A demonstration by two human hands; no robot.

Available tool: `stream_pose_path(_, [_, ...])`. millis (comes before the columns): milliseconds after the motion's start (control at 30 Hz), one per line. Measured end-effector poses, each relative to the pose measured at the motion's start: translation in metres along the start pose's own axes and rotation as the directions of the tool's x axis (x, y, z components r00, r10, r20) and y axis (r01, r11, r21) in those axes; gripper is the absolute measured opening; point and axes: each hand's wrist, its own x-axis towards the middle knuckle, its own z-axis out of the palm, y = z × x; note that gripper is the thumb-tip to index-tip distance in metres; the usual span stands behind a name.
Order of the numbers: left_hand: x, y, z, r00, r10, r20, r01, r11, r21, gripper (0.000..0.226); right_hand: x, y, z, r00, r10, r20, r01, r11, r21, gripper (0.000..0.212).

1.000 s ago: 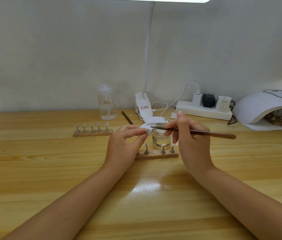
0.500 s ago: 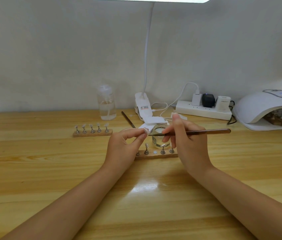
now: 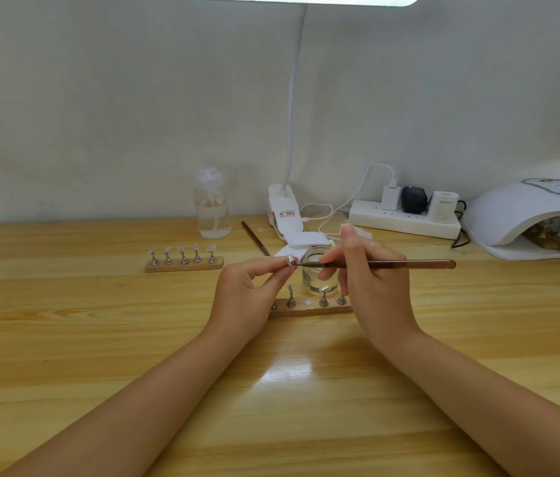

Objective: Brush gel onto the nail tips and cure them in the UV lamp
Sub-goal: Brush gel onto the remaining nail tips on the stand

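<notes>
Both hands busy: left hand (image 3: 244, 290) fingers pinch nail tip (image 3: 291, 260); right hand (image 3: 374, 280) fingers grip brush (image 3: 392, 264), bristles touching tip.

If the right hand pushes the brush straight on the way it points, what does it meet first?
Probably the nail tip pinched by the left hand; the brush in the right hand already seems to reach it.

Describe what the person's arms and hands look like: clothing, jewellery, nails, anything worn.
Both forearms are bare all the way to the bottom edge of the frame; no sleeves show. The left hand and right hand wear no gloves, and no rings, watch or bracelets are visible. The fingers end in short nails with no obvious coloured polish.
</notes>
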Motion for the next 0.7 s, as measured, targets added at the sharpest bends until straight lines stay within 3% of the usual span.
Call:
stream_pose_path(233, [-0.0001, 0.0001, -0.0004, 1.0, 0.013, 0.003, -0.013, 1.0, -0.008, 0.023, 0.0001, -0.0013, -0.0016, 0.999, -0.019, -0.051, 0.021, 0.999, 0.038, 0.043])
stream_pose_path(433, [-0.0006, 0.0007, 0.0001, 1.0, 0.023, 0.016, -0.023, 1.0, -0.02, 0.023, 0.0002, -0.0005, 0.002, 1.0, 0.011, -0.02, -0.011, 1.0, -0.011, 0.035])
stream_pose_path(700, [0.0003, -0.0005, 0.0005, 1.0, 0.003, 0.02, -0.003, 1.0, -0.011, 0.023, -0.0018, 0.0004, 0.0005, 1.0, -0.004, -0.016, 0.004, 0.999, 0.044, 0.043])
